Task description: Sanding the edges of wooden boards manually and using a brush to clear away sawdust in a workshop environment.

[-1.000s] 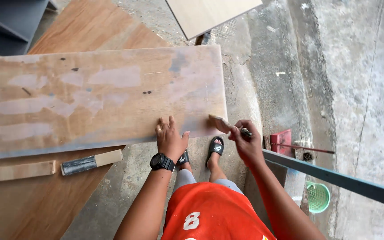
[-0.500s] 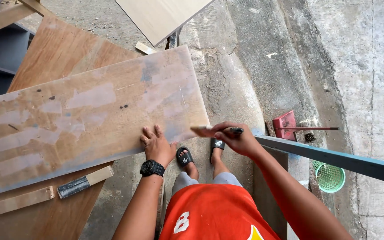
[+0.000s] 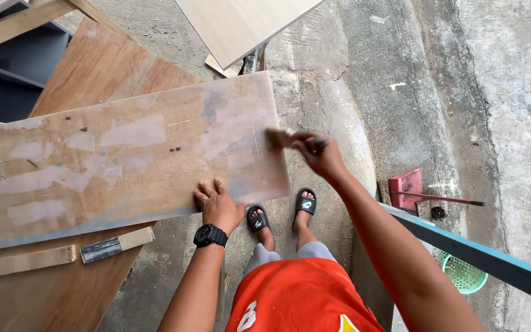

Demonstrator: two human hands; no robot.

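Rough concrete floor (image 3: 364,74) forms the work area, with sheets of brown plywood (image 3: 112,67) lying under and behind the piece in hand. That piece, a long worn board (image 3: 124,166), lies flat across the plywood, its right end overhanging the concrete just in front of the person's sandalled feet (image 3: 281,215). The left hand (image 3: 217,206) rests palm down on the board's near edge, fingers spread, pressing it in place and gripping nothing. The right hand (image 3: 318,154) is closed around a small tool (image 3: 281,138) whose blurred tip touches the board at its right end; whether it is a brush, pencil or scraper cannot be told. Pale patches of filler or old coating cover much of the board's face, with grey smears near the right end and along the near edge, and a few dark spots mid-board. Judging from this, surface treatment has reached only the right end; the greater part to the left looks untouched, though no fresh marks can be made out. A short wooden block (image 3: 118,245) with a dark face lies below the board. A red dustpan (image 3: 408,184) and a green basket (image 3: 462,273) sit to the right, apart from the work.
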